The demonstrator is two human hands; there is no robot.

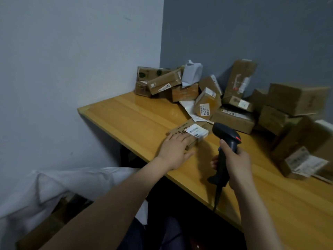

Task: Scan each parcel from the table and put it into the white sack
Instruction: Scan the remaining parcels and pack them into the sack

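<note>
Scanning is the step in hand — left hand [173, 150] flat, fingers spread on the parcel [189, 135] near the counter [126, 120] edge; right hand [236, 165] grips the scanner [225, 141]. Next: read its label, then drop it into the sack [59, 184] at eight o'clock.

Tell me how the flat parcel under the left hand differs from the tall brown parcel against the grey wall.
The flat parcel lies flat near the table's front edge; the tall parcel leans upright at the back. The left hand rests on the flat one; nothing touches the tall one. Both are brown cardboard with labels.
</note>
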